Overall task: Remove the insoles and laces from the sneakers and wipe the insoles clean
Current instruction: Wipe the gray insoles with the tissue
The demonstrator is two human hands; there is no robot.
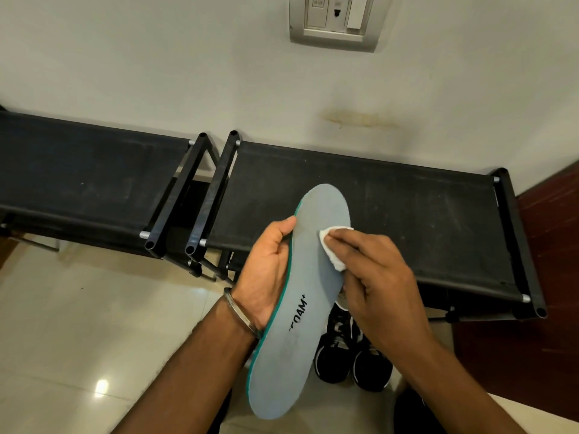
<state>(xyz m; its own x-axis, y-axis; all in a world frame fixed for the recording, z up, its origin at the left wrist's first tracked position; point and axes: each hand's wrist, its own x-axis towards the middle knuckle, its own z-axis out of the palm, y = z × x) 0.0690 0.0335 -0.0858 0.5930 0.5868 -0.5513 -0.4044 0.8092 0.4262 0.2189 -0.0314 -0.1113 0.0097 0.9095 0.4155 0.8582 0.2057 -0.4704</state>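
Over tiled floor, left hand grips grey insole; right hand presses white wipe.

Grey insole — teal-edged, black lettering — white cloth, black sneakers.

1. Black bench tops are bare: open room above both, with a narrow gap between the two frames.
2. Wall closes off the far side just behind the benches.
3. Tiled floor lower left is open.
4. Black sneakers sit on the floor beneath the right hand, blocking the way down there.
5. Insole, held by the left hand, spans the centre.
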